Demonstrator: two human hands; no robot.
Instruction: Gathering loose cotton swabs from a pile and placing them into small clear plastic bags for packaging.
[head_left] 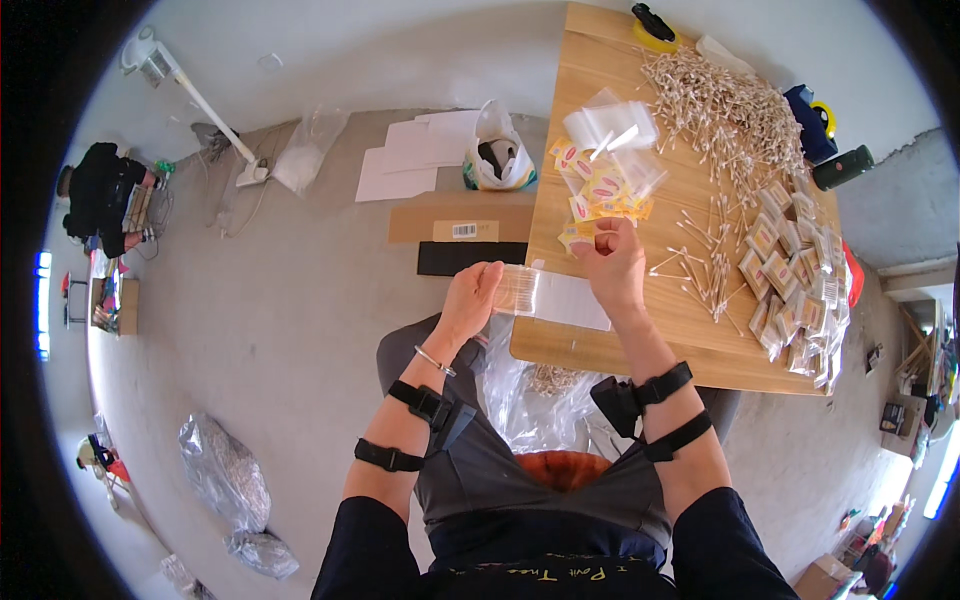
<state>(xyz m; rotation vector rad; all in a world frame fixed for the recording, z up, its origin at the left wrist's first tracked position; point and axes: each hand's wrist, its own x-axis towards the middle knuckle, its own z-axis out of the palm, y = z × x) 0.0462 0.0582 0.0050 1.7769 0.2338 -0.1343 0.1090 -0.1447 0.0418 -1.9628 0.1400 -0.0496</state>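
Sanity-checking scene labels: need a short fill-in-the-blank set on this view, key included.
1. The left hand holds a flat, see-through rectangular packet made of ____.
2. The right hand is at the near edge of a pile of small, mostly ____ paper cards.
3. The large loose heap of thin, white-tipped cotton swabs lies on the light-brown wooden ____.
Missing words: plastic; yellow; table.

On the left, a white stick vacuum cleaner (205, 106) stood near the wall (400, 50), and a clear plastic bag (308, 155) lay just beside its head. To the right, white sheets (395, 180) were lying on the floor (320, 320), near a white shopping bag (480, 162). Below these, a brown cardboard piece (425, 225) was beside a black panel (440, 258). A silvery plastic bundle (228, 472) lay well apart, at the lower left.
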